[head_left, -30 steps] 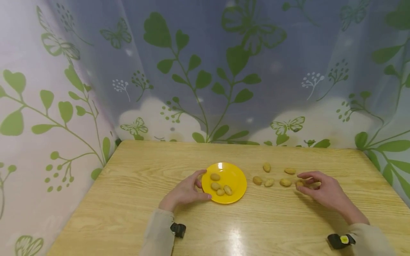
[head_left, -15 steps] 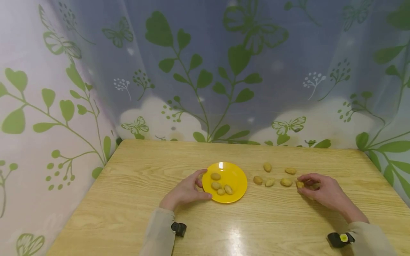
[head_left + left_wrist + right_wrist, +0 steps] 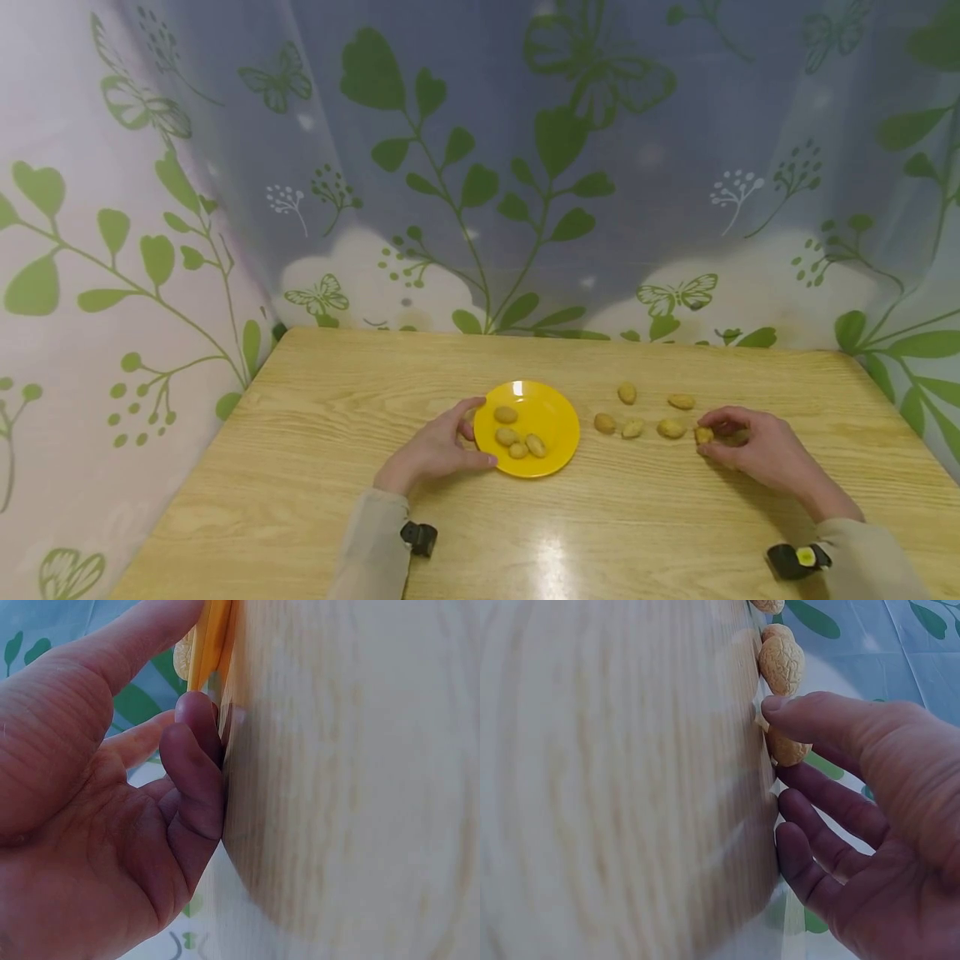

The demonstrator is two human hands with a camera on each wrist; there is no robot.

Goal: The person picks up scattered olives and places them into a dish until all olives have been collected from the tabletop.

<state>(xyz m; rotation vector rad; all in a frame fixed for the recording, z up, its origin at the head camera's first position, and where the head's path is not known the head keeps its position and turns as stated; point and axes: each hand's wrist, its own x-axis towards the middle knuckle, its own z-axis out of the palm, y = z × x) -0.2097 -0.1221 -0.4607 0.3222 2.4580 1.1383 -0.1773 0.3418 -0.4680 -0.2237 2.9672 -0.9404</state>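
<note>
My left hand (image 3: 435,450) grips the left rim of a yellow plate (image 3: 558,417), its thumb over the front edge and its fingers round the far side. Several peanuts in their shells, one of them a peanut (image 3: 506,414) near the rim, lie in the left half of the plate. To the right, my right hand (image 3: 757,450) pinches a peanut (image 3: 789,748) between thumb and forefinger, close over the table. The other fingers of that hand rest low by the tabletop, curled loosely. Part of the pinched peanut is hidden behind the thumb.
Between the plate and my right hand lie several more peanuts, the nearest a peanut (image 3: 671,428) just left of my fingertips. All stand on a wooden table (image 3: 360,375). A leaf-patterned curtain (image 3: 480,167) hangs behind the table's back edge.
Both hands stay almost where they were. The peanut at my right fingertips shows a little more between thumb and forefinger; the plate and the other peanuts lie as before.
</note>
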